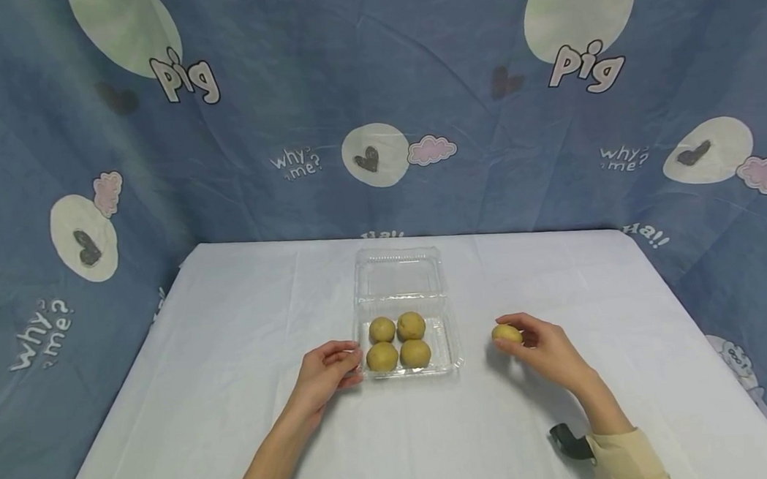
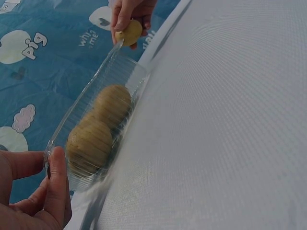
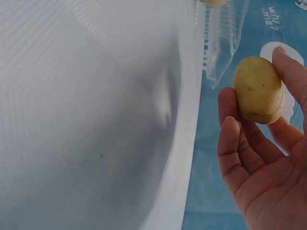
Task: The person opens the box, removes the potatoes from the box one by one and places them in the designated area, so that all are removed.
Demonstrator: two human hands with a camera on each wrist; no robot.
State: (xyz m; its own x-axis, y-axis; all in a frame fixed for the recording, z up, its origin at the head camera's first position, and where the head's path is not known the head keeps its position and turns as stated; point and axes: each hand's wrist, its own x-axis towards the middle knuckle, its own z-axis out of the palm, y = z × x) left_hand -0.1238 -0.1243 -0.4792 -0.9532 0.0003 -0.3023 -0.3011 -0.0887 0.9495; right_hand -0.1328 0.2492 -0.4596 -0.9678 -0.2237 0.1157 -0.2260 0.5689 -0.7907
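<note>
A clear plastic clamshell box [image 1: 444,342] lies with its lid [image 1: 399,276] folded back, away from me. Several yellow potatoes [image 1: 382,357] sit in its tray in two rows. My left hand [image 1: 329,375] pinches the tray's left rim between thumb and fingers; the left wrist view shows this grip at the near corner. Off to the right of the box, my right hand [image 1: 542,351] holds one more small yellow potato [image 3: 259,90] between thumb and fingertips, raised over the table with a shadow beneath.
A white cloth covers the table [image 1: 243,314]. Behind it and along the sides hangs a blue printed curtain [image 1: 269,92]. Dark wrist mounts [image 1: 570,442] stick out at the cuffs of both light sleeves.
</note>
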